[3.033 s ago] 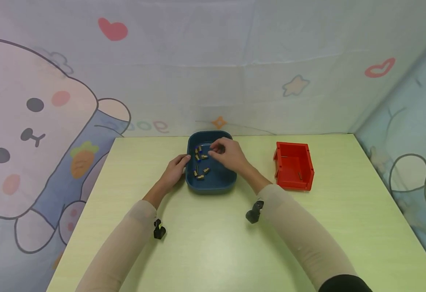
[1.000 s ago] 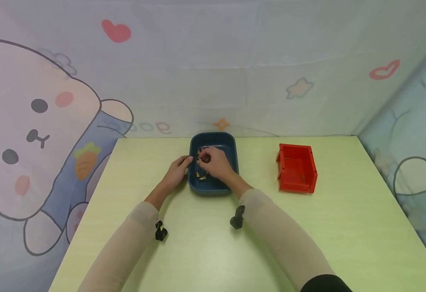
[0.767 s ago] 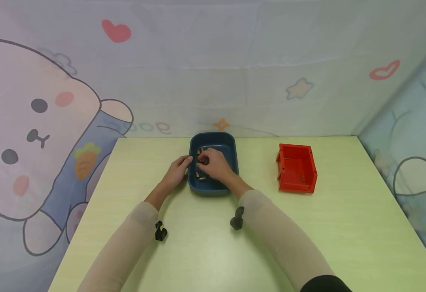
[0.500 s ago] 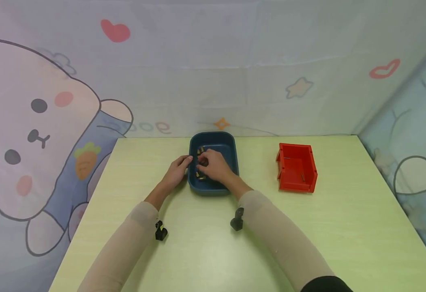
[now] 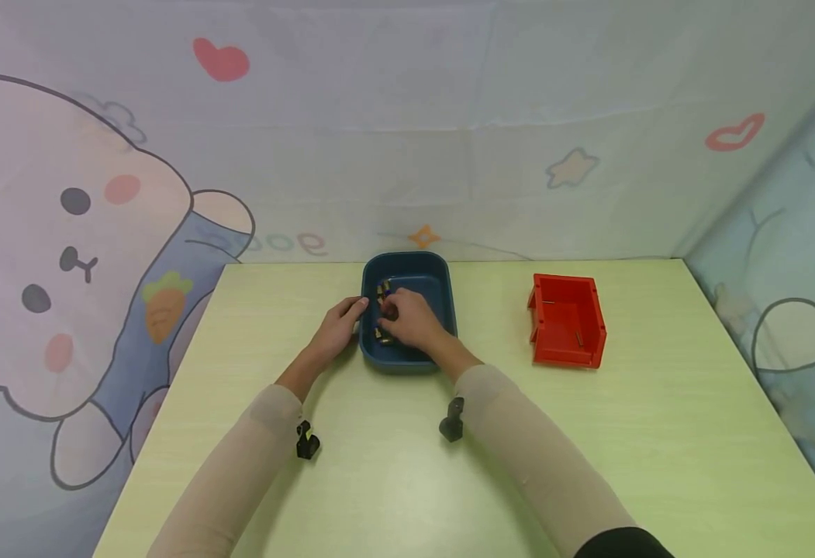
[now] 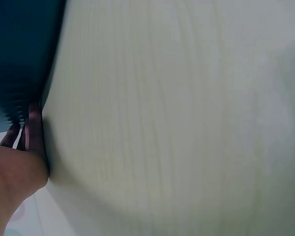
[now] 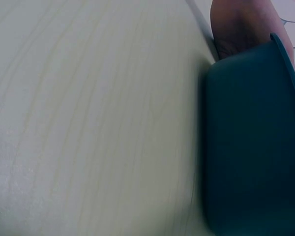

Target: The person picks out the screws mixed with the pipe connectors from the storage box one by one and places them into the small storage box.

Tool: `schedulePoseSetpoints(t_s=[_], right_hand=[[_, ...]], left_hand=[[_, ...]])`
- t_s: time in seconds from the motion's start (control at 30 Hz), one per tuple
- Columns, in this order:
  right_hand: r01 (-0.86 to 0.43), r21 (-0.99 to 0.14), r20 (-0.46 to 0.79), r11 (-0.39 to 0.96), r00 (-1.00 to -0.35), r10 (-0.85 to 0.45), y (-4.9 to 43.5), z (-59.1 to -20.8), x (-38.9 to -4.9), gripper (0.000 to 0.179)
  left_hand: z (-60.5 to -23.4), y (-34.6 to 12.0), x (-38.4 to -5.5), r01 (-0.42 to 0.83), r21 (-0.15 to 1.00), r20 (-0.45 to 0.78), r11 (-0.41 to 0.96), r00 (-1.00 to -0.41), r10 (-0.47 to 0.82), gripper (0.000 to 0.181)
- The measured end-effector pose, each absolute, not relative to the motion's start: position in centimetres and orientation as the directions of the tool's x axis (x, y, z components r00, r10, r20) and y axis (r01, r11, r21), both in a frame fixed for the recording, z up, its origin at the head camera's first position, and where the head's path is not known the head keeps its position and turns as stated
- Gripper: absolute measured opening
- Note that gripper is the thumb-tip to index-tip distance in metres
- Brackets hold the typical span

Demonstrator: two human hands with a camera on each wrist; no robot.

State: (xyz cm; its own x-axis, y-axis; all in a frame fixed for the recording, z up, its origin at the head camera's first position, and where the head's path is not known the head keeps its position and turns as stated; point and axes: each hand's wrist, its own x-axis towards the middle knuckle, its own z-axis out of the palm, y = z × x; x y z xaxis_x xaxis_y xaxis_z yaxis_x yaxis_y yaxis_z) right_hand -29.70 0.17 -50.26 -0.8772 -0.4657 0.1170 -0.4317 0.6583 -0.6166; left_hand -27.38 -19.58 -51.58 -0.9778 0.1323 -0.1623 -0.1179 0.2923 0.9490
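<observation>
A dark blue plastic bin (image 5: 435, 285) stands at the table's far edge. My left hand (image 5: 336, 332) holds its left side, thumb at the rim; in the left wrist view that hand's fingers (image 6: 34, 130) lie against the outer wall. Inside the bin, my right hand (image 5: 414, 319) reaches down with bent fingers among several small brass fittings (image 5: 384, 287), some with blue parts. Whether a piece sits between those fingertips is hidden. The right wrist view shows mostly the bin's outer wall (image 7: 255, 147).
To the right, a red open-front parts bin (image 5: 568, 358) contains small thin metal pins (image 5: 578, 339). The light wood table (image 5: 379, 465) ends behind both bins at a printed cloth backdrop (image 5: 477, 178).
Since three seconds ago my right hand has moved left and down to the brass fittings. Over the last second only its fingers shift slightly. My left hand stays on the bin.
</observation>
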Motion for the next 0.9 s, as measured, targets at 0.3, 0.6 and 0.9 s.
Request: schedulePoseSetpoints(t_s=[0.3, 0.6, 0.9], right_hand=[[-0.457, -0.541, 0.087, 0.705, -0.865, -0.494, -0.16, -50.29, -29.92, 0.022], [-0.489, -0.470, 0.067, 0.735, -0.850, -0.523, -0.09, -50.34, -29.86, 0.025], [-0.480, -0.471, 0.057, 0.740, -0.854, -0.518, -0.12, -50.43, -29.87, 0.026]], left_hand=[[-51.26, -19.70, -27.19, -0.126, 0.954, -0.168, 0.271, -0.977, 0.135, 0.063], [-51.33, -19.56, -27.10, -0.123, 0.955, -0.163, 0.272, -0.978, 0.130, 0.062], [-51.56, -19.54, -27.26, -0.117, 0.956, -0.157, 0.268, -0.978, 0.135, 0.066]])
